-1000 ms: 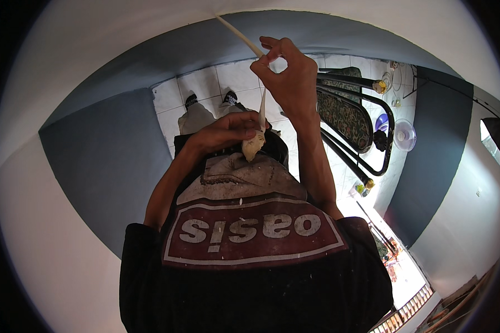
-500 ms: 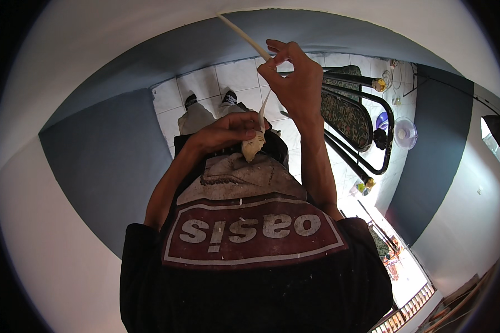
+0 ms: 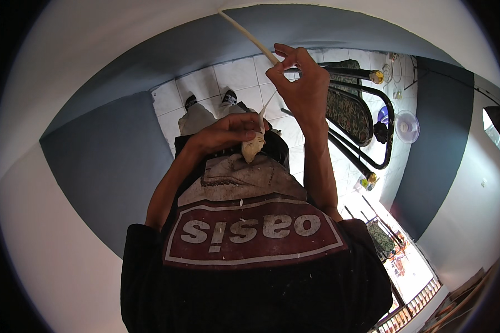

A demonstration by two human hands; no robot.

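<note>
My left hand (image 3: 233, 129) is closed around a small pale lump (image 3: 253, 149) with dark marks like facial features, held just in front of my shirt. A thin white pointed spike (image 3: 264, 110) rises from beside the lump, past my left fingers. Farther out and to the right, my right hand (image 3: 304, 80) pinches a long, slim, pale tapered stick (image 3: 247, 36) between thumb and forefinger, its other fingers curled or raised. The stick slants away to the upper left. Its lower end is hidden by the hand, so I cannot tell what kind of tool it is.
A black metal-framed chair (image 3: 347, 114) with patterned upholstery lies tipped on the white tiled floor to the right. Beyond it are a clear plastic tub (image 3: 408, 126) and a purple item (image 3: 383, 115). A grey-blue wall (image 3: 108, 166) runs along the left and ahead.
My right hand has shifted slightly right with the stick, away from the spike. My left hand and the pale lump have stayed nearly still. The view has turned slightly.
</note>
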